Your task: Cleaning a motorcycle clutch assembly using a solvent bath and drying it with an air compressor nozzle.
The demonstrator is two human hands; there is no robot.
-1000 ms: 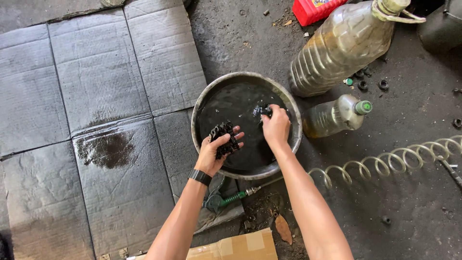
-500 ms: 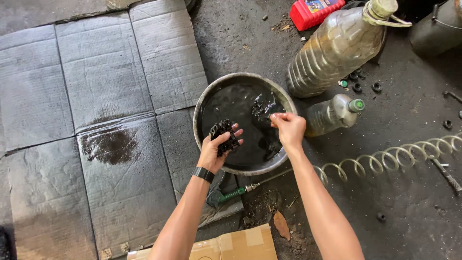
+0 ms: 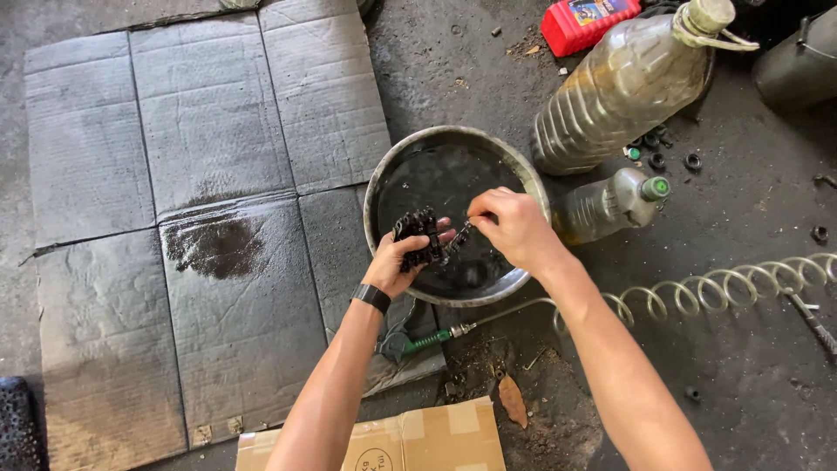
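While the left hand (image 3: 403, 262) cups a bunched black chain (image 3: 417, 235) over the near rim of the round metal basin (image 3: 380, 187), the right hand (image 3: 516, 228) pinches the loose end of that chain between thumb and fingertips, so both hands are closed on it. Dark liquid fills the basin, which sits on the concrete floor just past the right edge of the flattened grey cardboard sheets (image 3: 200, 139).

By its look the chain is heavy for its bulk, limp along its length though each link is stiff, and slick with oil; a grip around the gathered bundle seems safer than on a single link.

Beyond the basin's far right side lies a big clear plastic jug (image 3: 623, 87) of yellowish fluid, with a smaller bottle (image 3: 610, 202) with a green cap beside it. A red flat container (image 3: 588, 22) with a bright label rests at the floor's far edge, and a brown taped box (image 3: 418, 445) sits at the near edge.
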